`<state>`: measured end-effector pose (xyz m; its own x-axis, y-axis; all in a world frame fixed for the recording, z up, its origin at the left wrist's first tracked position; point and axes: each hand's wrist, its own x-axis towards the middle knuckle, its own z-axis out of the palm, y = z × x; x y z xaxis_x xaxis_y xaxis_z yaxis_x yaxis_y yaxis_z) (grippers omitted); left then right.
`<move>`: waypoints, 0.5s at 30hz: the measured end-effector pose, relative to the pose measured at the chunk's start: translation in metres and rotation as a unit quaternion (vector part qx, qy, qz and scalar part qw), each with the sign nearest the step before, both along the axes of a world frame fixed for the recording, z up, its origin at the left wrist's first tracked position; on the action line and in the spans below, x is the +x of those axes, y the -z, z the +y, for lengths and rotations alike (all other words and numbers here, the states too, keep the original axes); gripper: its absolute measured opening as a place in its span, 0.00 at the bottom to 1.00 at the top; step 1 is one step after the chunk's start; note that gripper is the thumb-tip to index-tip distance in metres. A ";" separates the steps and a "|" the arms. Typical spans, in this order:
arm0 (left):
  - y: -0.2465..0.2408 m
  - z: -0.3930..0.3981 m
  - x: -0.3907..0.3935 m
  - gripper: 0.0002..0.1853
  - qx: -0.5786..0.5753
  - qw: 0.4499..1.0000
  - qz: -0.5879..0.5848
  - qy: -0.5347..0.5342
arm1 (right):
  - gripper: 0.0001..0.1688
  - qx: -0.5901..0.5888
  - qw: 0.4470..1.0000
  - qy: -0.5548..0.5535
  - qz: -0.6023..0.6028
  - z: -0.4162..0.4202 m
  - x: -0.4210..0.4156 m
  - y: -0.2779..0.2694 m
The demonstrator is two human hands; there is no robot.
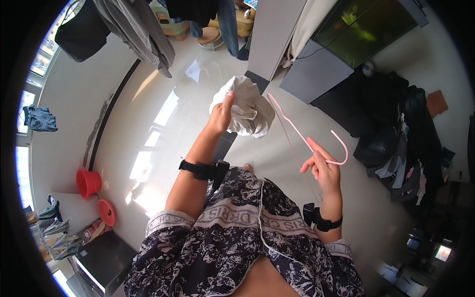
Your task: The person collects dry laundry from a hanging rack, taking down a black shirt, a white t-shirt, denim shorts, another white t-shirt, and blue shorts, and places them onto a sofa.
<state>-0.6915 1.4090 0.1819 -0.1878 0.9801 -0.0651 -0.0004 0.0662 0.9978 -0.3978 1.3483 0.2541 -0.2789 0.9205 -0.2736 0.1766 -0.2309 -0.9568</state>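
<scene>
My left hand grips a bunched white cloth garment, with the thumb lying on top of the fabric. Some dark print shows on its lower folds. To the right, my right hand holds a pink wire clothes hanger near the base of its hook, between thumb and fingers. The hook curls out to the right of the hand, and one end of the hanger reaches up close to the garment's right side; a gap shows between them. Both forearms wear black straps.
Grey trousers and jeans hang ahead. A fish tank stands on a grey cabinet at the upper right. Clothes lie over a black leather sofa on the right. Red buckets stand at the left.
</scene>
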 end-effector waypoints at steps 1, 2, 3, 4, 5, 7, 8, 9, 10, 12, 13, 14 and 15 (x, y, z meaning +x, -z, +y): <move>0.005 0.002 0.003 0.27 0.002 1.000 0.020 0.000 | 0.22 -0.009 1.000 -0.012 0.014 -0.005 0.000 0.000; 0.011 0.005 0.008 0.27 0.004 0.999 0.041 -0.001 | 0.22 -0.017 0.999 -0.024 0.027 -0.009 -0.001 0.001; 0.017 0.008 0.013 0.27 0.006 0.998 0.061 -0.001 | 0.22 -0.026 0.998 -0.035 0.040 -0.012 -0.004 0.003; 0.025 0.011 0.018 0.28 0.038 0.994 0.106 0.004 | 0.22 -0.044 0.996 -0.047 0.061 -0.015 -0.007 0.006; 0.043 0.014 0.022 0.33 0.054 0.990 0.126 0.003 | 0.22 -0.047 0.995 -0.050 0.068 -0.015 -0.012 0.010; 0.045 0.015 0.034 0.38 -0.064 0.989 0.128 0.021 | 0.22 -0.053 0.994 -0.050 0.077 -0.011 -0.020 0.021; 0.034 0.012 0.042 0.42 -0.148 0.979 0.133 0.035 | 0.22 -0.041 0.996 -0.036 0.077 -0.007 -0.022 0.028; 0.029 0.011 0.046 0.42 -0.149 0.976 0.149 0.045 | 0.22 -0.033 0.996 -0.034 0.078 -0.004 -0.027 0.029; 0.026 0.012 0.050 0.41 -0.150 0.973 0.165 0.054 | 0.22 -0.024 0.996 -0.032 0.078 0.000 -0.031 0.029; -0.002 0.009 0.064 0.37 -0.105 0.974 0.194 0.046 | 0.22 -0.023 0.997 -0.027 0.075 0.008 -0.039 0.024; -0.001 0.012 0.069 0.35 -0.082 0.977 0.189 0.054 | 0.22 -0.006 0.996 -0.008 0.084 0.013 -0.043 0.027; 0.001 0.015 0.073 0.33 -0.058 0.979 0.183 0.061 | 0.22 0.012 0.995 0.011 0.093 0.019 -0.048 0.032; -0.007 0.016 0.077 0.29 -0.053 0.982 0.167 0.074 | 0.22 0.030 0.994 0.032 0.102 0.025 -0.054 0.035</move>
